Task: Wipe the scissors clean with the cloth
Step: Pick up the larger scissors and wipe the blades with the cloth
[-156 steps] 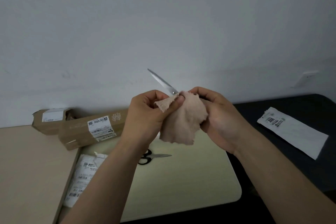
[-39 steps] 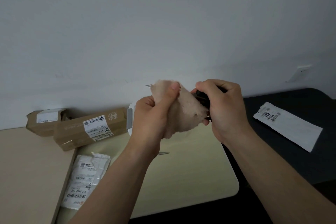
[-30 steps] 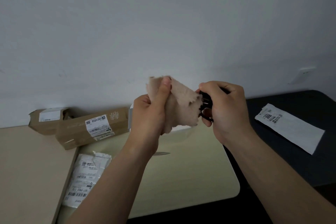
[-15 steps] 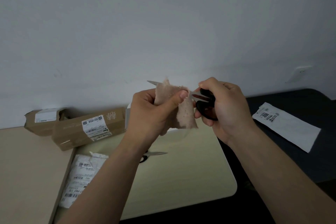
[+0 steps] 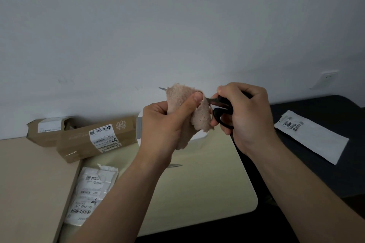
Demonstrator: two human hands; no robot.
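1. Gripping the black handles of the scissors (image 5: 223, 113), the right hand (image 5: 246, 118) has its fingers (image 5: 243, 92) curled round the loops. It holds them up in the air above the cream bench (image 5: 207, 187).
2. The left hand (image 5: 158, 126) pinches the pink cloth (image 5: 182, 95) round the blades. The thumb presses on the near side and the other fingers curl behind.
3. The scissors lie roughly level, handles to the right and blades pointing left. Only the bare blade tip (image 5: 162, 89) sticks out of the cloth on the left, and a short strip of metal shows between the cloth and the handles.
4. The cloth's loose end hangs down beside the handles and below the left hand.
5. A second metal blade (image 5: 174, 165) lies on the bench and shows just past the left forearm, which hides the rest of it.
6. Two brown cardboard boxes (image 5: 94, 140) sit at the back left by the wall, with a torn white mailer bag (image 5: 92, 189) in front of them.
7. On the right, a white labelled packet (image 5: 316, 136) lies on a dark surface (image 5: 316, 173), well apart from the hands.
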